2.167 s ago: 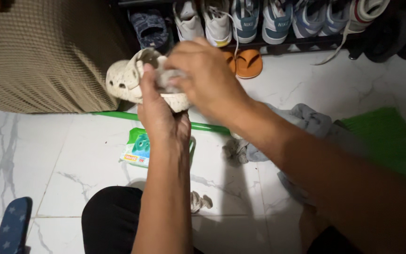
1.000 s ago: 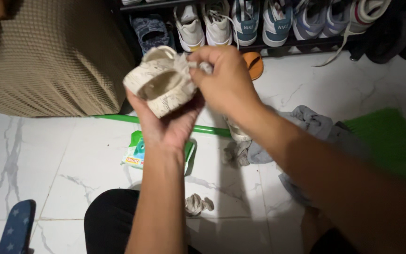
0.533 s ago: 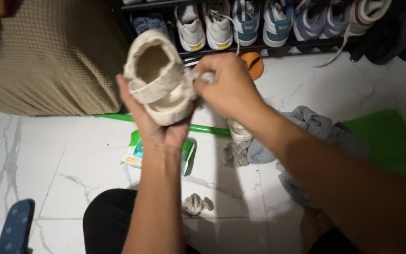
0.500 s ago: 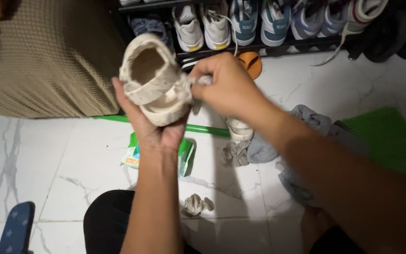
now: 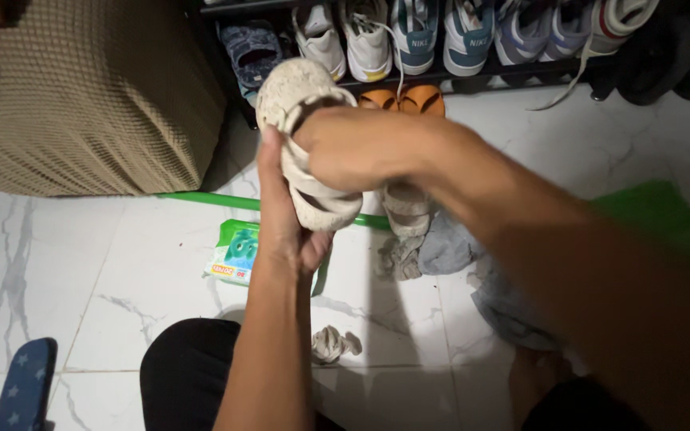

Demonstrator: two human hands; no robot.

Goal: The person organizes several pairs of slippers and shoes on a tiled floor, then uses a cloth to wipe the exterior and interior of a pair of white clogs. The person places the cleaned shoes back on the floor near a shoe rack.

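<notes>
my left hand (image 5: 285, 227) grips a cream clog sandal (image 5: 307, 152) from below, thumb up its left side, holding it raised over the floor so the side faces me. my right hand (image 5: 353, 148) lies across the sandal's middle, fingers closed against it; can't tell if anything is pinched under them. the sandal sits up in the air, centre frame, in front of the shoe rack (image 5: 473, 76) at the far side.

below it, on the white marble floor (image 5: 105, 263): a green wet-wipe pack (image 5: 237, 251) near my left wrist, within easy reach. a crumpled used wipe (image 5: 333, 345) lies nearer, by my knee. a second cream sandal (image 5: 406, 209) rests just right of the held one, touching a grey cloth (image 5: 449, 247). a green broom handle (image 5: 209, 199) runs along the floor behind the pack. tan covered furniture (image 5: 81, 96) far left.
</notes>
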